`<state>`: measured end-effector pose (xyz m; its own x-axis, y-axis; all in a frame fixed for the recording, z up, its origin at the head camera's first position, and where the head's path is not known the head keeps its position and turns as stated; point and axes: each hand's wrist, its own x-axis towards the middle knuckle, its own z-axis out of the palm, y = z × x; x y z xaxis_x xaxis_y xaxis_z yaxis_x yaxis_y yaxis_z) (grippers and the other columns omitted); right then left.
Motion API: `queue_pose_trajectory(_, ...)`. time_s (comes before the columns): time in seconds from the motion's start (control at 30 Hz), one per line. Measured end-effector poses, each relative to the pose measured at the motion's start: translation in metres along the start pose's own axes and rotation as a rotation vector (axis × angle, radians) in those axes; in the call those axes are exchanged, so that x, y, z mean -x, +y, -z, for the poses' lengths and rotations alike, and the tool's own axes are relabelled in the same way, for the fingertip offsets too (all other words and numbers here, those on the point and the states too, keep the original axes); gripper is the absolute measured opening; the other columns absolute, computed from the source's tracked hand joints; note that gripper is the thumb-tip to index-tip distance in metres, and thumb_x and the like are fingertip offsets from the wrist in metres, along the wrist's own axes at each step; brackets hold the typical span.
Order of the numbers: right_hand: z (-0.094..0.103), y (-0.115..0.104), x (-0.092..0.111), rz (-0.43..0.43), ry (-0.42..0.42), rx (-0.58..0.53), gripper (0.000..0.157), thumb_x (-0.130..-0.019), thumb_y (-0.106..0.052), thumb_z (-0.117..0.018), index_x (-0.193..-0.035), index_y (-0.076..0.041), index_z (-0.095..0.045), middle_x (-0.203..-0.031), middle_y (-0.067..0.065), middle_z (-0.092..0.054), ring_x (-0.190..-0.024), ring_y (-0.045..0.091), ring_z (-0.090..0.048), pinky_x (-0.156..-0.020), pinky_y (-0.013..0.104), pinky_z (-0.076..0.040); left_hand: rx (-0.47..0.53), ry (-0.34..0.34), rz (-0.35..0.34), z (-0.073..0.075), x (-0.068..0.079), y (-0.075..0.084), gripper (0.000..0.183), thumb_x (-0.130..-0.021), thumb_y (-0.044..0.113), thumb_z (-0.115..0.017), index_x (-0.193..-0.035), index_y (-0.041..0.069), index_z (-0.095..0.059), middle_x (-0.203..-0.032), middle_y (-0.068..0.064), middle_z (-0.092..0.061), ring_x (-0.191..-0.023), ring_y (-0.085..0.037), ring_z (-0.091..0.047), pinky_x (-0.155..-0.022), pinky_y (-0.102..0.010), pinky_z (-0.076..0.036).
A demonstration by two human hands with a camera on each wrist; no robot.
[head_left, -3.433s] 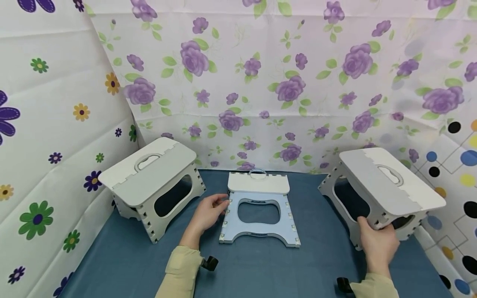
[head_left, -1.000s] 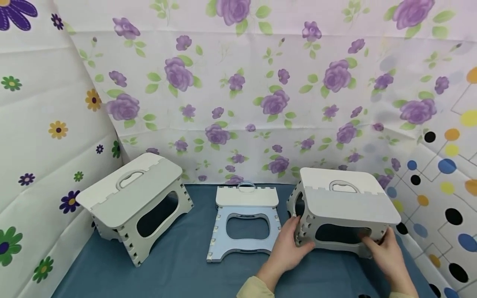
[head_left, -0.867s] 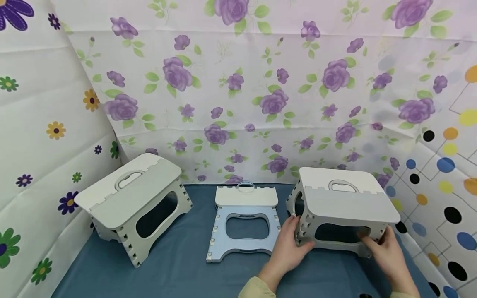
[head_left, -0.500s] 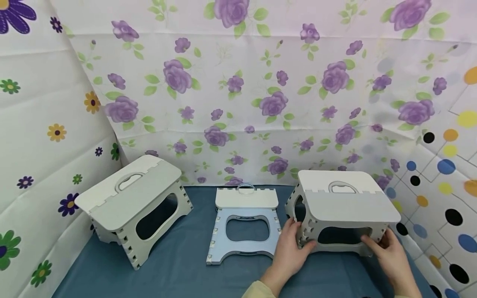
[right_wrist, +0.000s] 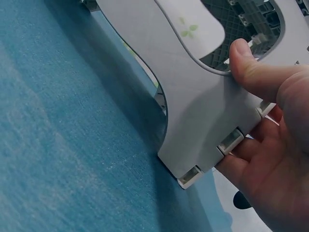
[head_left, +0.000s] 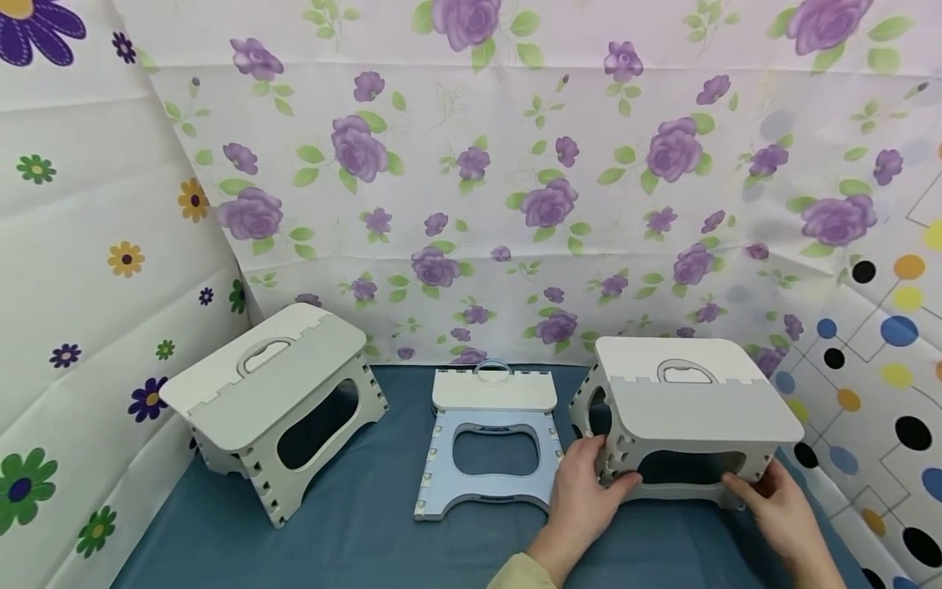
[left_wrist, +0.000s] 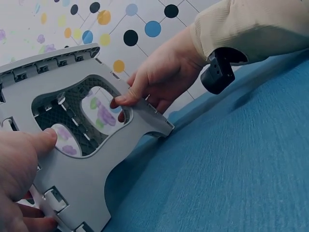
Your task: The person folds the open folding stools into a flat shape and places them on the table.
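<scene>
A white and grey folding step stool (head_left: 692, 413) stands unfolded at the right of the head view, its long side facing me. My left hand (head_left: 581, 501) grips its front left leg edge. At the front right leg, my right hand (head_left: 783, 514) holds the other edge. In the left wrist view, both thumbs lie by the oval opening of the stool's side panel (left_wrist: 135, 128). The right wrist view has the right thumb on the panel (right_wrist: 207, 111) and fingers curled behind its edge. A light-blue stool with a white top (head_left: 493, 489) lies partly folded left of my hands.
Another unfolded white and grey stool (head_left: 272, 384) stands at an angle on the left. Blue cloth (head_left: 353, 532) covers the table. A floral sheet (head_left: 456, 188) hangs behind, with patterned sheets along both sides.
Since the oldest frame, my left hand has gone from the light-blue stool to the right-hand stool, which has turned frontward and shifted left. Over the last second, the grips look the same.
</scene>
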<state>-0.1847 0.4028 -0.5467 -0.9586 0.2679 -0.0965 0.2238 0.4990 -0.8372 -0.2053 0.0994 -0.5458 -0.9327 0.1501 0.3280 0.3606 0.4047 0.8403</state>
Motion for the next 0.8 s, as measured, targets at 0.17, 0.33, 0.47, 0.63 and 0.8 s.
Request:
queue_pose_trajectory(0.17,-0.0004,0.0022,0.0034,0.052,0.027,0.056,0.083,-0.112,-0.037,-0.059,-0.167,0.006,-0.015,-0.160,0.041,-0.033,-0.140,0.058,-0.042,-0.098,0.058,-0.048,-0.032,0.025,-0.011,-0.0021,0.0013,0.0004,0.048,-0.088,0.039,-0.091,-0.125,0.016,-0.072,-0.116,0.003,-0.069,-0.100,-0.006,-0.064,-0.084,-0.026,-0.056)
queue_pose_trajectory(0.33,-0.0019,0.0020,0.0030,0.116,0.050,0.123,0.076,-0.113,-0.032,-0.058,-0.165,0.008,-0.019,-0.155,0.042,-0.038,-0.134,0.057,-0.048,-0.090,0.052,-0.052,-0.048,0.044,-0.018,-0.0031,0.0007,0.0004,0.048,-0.089,0.038,-0.092,-0.124,0.014,-0.070,-0.116,0.001,-0.068,-0.100,-0.009,-0.065,-0.084,-0.026,-0.056)
queue_pose_trajectory(0.47,-0.0031,-0.0013,0.0021,0.118,0.053,0.136,0.074,-0.114,-0.030,-0.057,-0.164,0.009,-0.019,-0.154,0.044,-0.037,-0.132,0.059,-0.048,-0.094,0.066,-0.049,-0.069,0.040,-0.007,-0.0037,0.0000,0.0019,0.050,-0.088,0.037,-0.092,-0.124,0.012,-0.068,-0.116,0.000,-0.068,-0.098,-0.010,-0.066,-0.081,-0.027,-0.056)
queue_pose_trajectory(0.63,-0.0040,-0.0024,0.0038,0.112,0.062,0.136,0.074,-0.114,-0.033,-0.056,-0.163,0.009,-0.020,-0.153,0.044,-0.038,-0.131,0.060,-0.048,-0.096,0.071,-0.046,-0.085,0.034,0.029,-0.0059,0.0007,0.0044,0.053,-0.087,0.038,-0.093,-0.126,0.014,-0.066,-0.130,-0.004,-0.064,-0.106,-0.014,-0.068,-0.086,-0.030,-0.058)
queue_pose_trajectory(0.8,-0.0027,-0.0023,0.0051,0.113,0.076,0.153,0.072,-0.114,-0.034,-0.056,-0.162,0.009,-0.023,-0.150,0.044,-0.040,-0.128,0.060,-0.051,-0.094,0.070,-0.048,-0.078,0.030,0.039,-0.0068,-0.0002,0.0054,0.051,-0.086,0.038,-0.094,-0.124,0.016,-0.068,-0.118,0.001,-0.065,-0.098,-0.010,-0.066,-0.082,-0.028,-0.057)
